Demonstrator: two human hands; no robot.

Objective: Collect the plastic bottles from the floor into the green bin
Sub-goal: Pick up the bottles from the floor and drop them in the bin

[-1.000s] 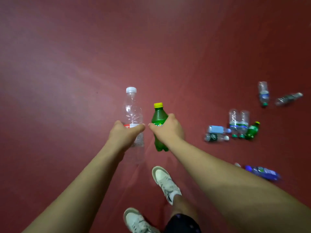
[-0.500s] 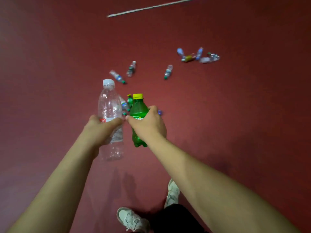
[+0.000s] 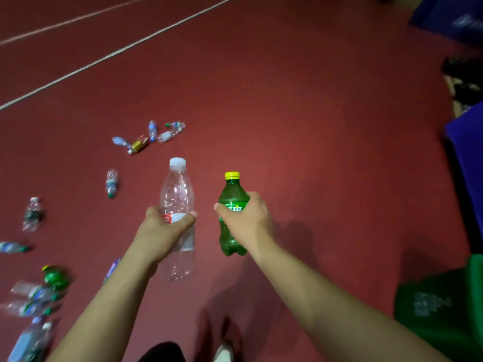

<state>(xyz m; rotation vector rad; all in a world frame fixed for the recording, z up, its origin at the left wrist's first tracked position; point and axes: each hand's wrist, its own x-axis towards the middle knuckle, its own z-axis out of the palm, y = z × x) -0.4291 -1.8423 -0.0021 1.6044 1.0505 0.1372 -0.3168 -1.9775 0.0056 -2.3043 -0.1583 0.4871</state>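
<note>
**Head view.**

1. Left hand (image 3: pixel 167 228): fingers and thumb curled round the labelled waist of a clear bottle (image 3: pixel 177 189). White cap toward 12 o'clock, bottle carried above the floor (image 3: pixel 313 126).
2. Right hand (image 3: pixel 248 220): wrapped round the label band of a green bottle (image 3: pixel 232 199). Yellow cap toward 12 o'clock, likewise carried. The two bottles stood side by side near frame centre, not touching.
3. Green bin (image 3: pixel 444 309): at 4 o'clock, cut by the frame edge, well apart from both hands. Its opening could not be made out.
4. Loose bottles, lying flat on the red floor: a far cluster (image 3: pixel 149 137) at 11 o'clock, a single bottle (image 3: pixel 111 182) at 9 o'clock, and a near heap (image 3: pixel 36 296) at 8 o'clock, blurred.
5. White lines (image 3: pixel 104 57): crossing the floor at 10 to 11 o'clock.
6. Blue container (image 3: pixel 467 158): at 3 o'clock, kind uncertain.

**Step in hand, as judged:** a picked-up pair in transit to the bin.

**Next move:** both arms would need to swing toward 4 o'clock and bring the bottles over the bin's mouth. Only then should the fingers open. With many bottles left on the floor, the task looked far from finished.
</note>
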